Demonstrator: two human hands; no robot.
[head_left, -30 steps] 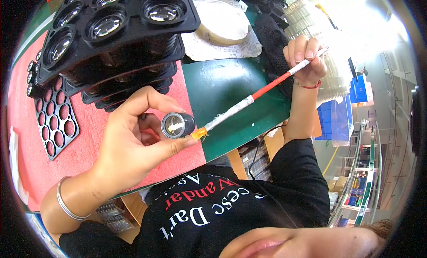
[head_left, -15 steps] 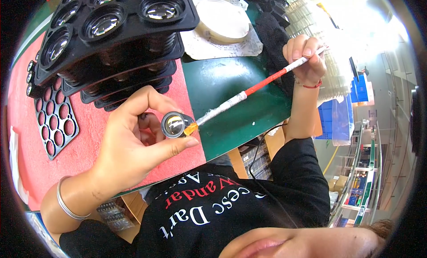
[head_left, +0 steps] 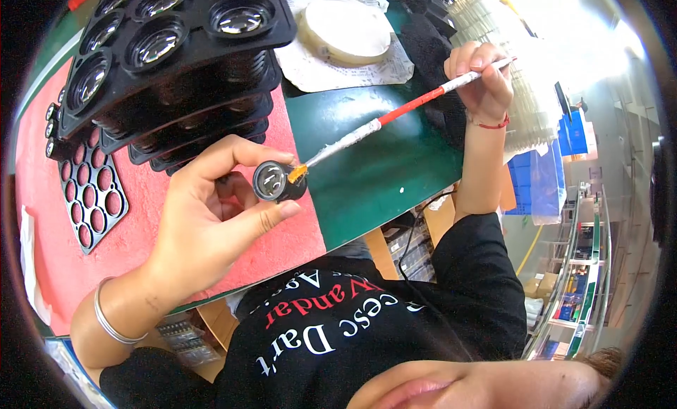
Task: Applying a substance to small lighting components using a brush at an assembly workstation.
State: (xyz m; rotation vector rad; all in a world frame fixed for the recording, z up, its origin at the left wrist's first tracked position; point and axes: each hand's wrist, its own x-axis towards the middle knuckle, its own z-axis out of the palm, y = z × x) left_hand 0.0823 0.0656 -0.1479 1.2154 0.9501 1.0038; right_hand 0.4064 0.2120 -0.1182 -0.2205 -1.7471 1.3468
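Pinched at frame centre by left hand [head_left: 204, 226] fingers, a lens [head_left: 278, 182] is seemingly touched by the brush [head_left: 395, 116], gripped by right hand [head_left: 479, 74] fingers.

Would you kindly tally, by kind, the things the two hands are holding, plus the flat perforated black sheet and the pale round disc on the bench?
Small black lens barrel, in the left hand: 1
Long brush, in the right hand: 1
Flat perforated black sheet: 1
Pale round disc: 1
Total: 4
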